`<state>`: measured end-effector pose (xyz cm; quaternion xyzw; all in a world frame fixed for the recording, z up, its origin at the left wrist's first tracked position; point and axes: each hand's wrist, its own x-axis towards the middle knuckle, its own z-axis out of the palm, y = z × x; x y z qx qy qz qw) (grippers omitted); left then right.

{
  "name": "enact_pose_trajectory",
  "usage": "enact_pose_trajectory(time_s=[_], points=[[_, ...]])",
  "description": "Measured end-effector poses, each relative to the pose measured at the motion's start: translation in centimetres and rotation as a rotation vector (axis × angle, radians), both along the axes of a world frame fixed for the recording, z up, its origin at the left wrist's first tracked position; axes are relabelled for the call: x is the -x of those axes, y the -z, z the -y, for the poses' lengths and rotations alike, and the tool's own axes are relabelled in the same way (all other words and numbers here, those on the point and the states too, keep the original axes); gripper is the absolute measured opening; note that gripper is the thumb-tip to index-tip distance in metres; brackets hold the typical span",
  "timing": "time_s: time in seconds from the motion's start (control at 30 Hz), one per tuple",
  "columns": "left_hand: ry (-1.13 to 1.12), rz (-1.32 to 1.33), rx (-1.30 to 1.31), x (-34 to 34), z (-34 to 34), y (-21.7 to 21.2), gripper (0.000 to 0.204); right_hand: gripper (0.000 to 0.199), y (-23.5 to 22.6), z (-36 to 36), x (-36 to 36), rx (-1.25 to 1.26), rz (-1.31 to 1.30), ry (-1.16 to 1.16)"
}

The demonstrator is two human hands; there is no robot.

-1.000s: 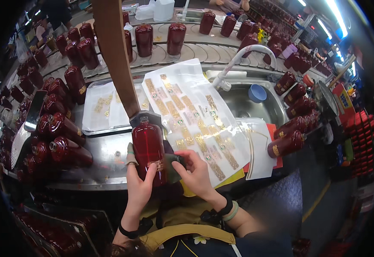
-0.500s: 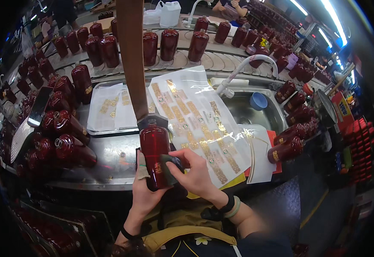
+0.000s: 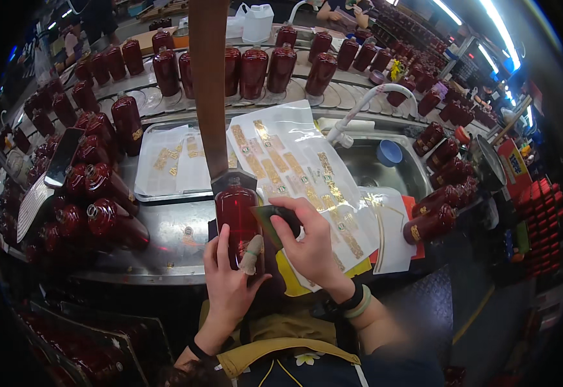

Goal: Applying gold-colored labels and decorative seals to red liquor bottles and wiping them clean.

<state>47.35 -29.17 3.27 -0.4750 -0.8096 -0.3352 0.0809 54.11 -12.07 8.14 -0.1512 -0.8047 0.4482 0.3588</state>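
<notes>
A dark red glass bottle stands in front of me, its top beneath a dark bracket at the foot of a brown post. My left hand lies on the bottle's lower front with its fingers spread. One finger wears a pale fabric finger cover and presses near the gold marking low on the bottle. Beside the bottle's right side, my right hand pinches a dark green squeegee with a black upper part. Its edge is close to the glass; contact is unclear.
A clear sheet of gold decals lies right of the bottle. A metal tray holds more decals. Beyond are a sink with a blue cup, a faucet, and a curved conveyor carrying red bottles. More bottles crowd left, beside a phone.
My left hand has shifted from gripping the bottle's side to pressing its front. My right hand has lifted the squeegee up and right, off the lower front. Bottles on the conveyor have moved.
</notes>
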Motion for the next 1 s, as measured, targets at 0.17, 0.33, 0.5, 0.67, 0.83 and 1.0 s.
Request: enact_pose_trajectory(time_s=[0.17,0.33,0.5,0.67,0.83,1.0], points=[[-0.005,-0.043,0.015,-0.4,-0.2,-0.3,0.084,0.028,0.2,-0.9,-1.4,-0.036,0.061,0.0],[-0.031,-0.032,-0.022,-0.9,0.3,0.5,0.086,0.031,0.5,-0.7,-1.6,0.006,0.047,0.025],[-0.032,-0.021,-0.071,-0.7,0.6,1.6,0.09,0.033,0.6,-0.6,-1.6,-0.095,0.045,0.008],[-0.02,-0.019,-0.089,-0.6,0.6,1.5,0.09,0.033,0.6,-1.0,-0.9,-0.49,-0.095,-0.046],[-0.022,0.019,-0.167,-0.3,0.9,2.2,0.093,0.032,1.3,-0.9,-1.1,-0.733,-0.078,-0.134],[-0.042,0.235,-0.297,0.2,1.3,3.8,0.097,0.03,2.2,1.8,-2.1,-0.811,-0.065,-0.477]])
